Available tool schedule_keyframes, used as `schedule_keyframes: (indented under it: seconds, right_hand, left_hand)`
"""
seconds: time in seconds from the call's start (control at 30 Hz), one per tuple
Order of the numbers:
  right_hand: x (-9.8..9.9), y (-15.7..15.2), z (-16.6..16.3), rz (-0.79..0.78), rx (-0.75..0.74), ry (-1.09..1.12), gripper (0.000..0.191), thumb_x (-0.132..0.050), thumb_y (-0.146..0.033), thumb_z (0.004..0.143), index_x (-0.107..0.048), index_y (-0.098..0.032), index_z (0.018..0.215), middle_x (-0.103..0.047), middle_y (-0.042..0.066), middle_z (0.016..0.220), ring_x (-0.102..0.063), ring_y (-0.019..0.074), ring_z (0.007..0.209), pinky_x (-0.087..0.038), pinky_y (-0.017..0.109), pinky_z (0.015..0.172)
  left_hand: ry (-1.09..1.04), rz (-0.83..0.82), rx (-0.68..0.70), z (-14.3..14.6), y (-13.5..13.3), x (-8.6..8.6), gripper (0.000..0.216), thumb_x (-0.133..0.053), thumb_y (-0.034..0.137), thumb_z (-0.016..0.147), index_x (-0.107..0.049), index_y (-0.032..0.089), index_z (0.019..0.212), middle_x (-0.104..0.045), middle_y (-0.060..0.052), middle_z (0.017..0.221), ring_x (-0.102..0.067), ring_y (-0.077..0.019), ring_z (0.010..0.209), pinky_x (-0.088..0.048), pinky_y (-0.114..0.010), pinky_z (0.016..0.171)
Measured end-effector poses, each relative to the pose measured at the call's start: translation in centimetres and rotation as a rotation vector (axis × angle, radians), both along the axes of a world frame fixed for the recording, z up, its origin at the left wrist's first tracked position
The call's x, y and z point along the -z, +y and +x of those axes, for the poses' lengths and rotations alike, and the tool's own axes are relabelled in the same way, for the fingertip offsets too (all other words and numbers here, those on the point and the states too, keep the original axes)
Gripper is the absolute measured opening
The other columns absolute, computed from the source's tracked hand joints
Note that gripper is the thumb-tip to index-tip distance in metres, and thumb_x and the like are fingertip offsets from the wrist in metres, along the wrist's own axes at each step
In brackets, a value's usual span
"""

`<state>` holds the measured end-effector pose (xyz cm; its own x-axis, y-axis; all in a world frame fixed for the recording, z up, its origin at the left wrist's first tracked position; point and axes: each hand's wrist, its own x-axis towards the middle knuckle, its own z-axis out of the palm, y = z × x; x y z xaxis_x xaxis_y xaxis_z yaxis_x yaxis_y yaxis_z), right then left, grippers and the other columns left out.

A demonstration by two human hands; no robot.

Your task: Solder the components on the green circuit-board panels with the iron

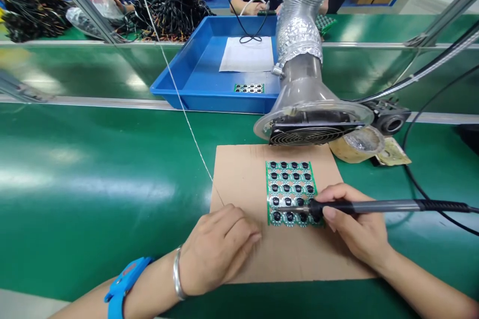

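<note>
In my right hand (355, 224) is a soldering iron (389, 206), gripped near its front and lying almost level. Its metal tip points left over the lower rows of a green circuit board panel (280, 194) with rows of round black parts; I cannot tell whether it touches. My left hand (220, 249) rests left of the panel, fingers curled together around a thin solder wire (194, 142) that runs down from above. The fingertips and wire end are hidden. Beneath the panel lies a cardboard sheet (243, 174).
A fume extractor hood (310, 104) on a silver duct hangs behind the panel. Beyond stands a blue tray (187, 77) with white paper and another board panel (249, 88). A soldering iron stand (391, 117) and yellowish container (355, 147) sit right. Co-workers and cable bundles (172, 10) are opposite.
</note>
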<state>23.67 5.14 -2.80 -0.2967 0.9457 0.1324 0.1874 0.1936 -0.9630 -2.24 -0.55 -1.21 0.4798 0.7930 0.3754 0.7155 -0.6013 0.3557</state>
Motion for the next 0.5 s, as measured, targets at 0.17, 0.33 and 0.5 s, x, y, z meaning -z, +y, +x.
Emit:
schedule_keyframes:
  seconds: [0.17, 0.33, 0.5]
  right_hand:
    - [-0.36, 0.13, -0.18, 0.025, -0.019, -0.050, 0.010, -0.055, -0.019, 0.082, -0.060, -0.024, 0.089, -0.051, -0.004, 0.062, -0.043, 0.0068, 0.045, -0.033, 0.020, 0.041]
    - [-0.46, 0.12, -0.10, 0.029, -0.019, -0.066, 0.010, -0.055, -0.019, 0.082, -0.059, -0.024, 0.089, -0.052, -0.004, 0.064, -0.043, 0.0068, 0.045, -0.034, 0.020, 0.041]
    - [-0.55, 0.11, -0.06, 0.046, -0.024, -0.100, 0.011, -0.055, -0.018, 0.081, -0.059, -0.024, 0.089, -0.054, -0.003, 0.064, -0.045, 0.0075, 0.047, -0.035, 0.021, 0.043]
  left_hand:
    - [0.006, -0.001, -0.004, -0.11, 0.00, -0.17, 0.006, -0.047, 0.017, 0.084, -0.053, 0.017, 0.083, -0.055, -0.001, 0.069, -0.046, -0.0138, 0.061, -0.035, -0.027, 0.050]
    - [0.003, 0.007, -0.007, -0.07, 0.15, -0.17, 0.007, -0.046, 0.016, 0.084, -0.053, 0.017, 0.083, -0.054, -0.001, 0.068, -0.046, -0.0137, 0.061, -0.034, -0.027, 0.050]
    - [0.001, 0.004, -0.009, -0.10, 0.14, -0.07, 0.007, -0.047, 0.017, 0.084, -0.054, 0.016, 0.083, -0.054, -0.001, 0.068, -0.045, -0.0140, 0.061, -0.034, -0.027, 0.050]
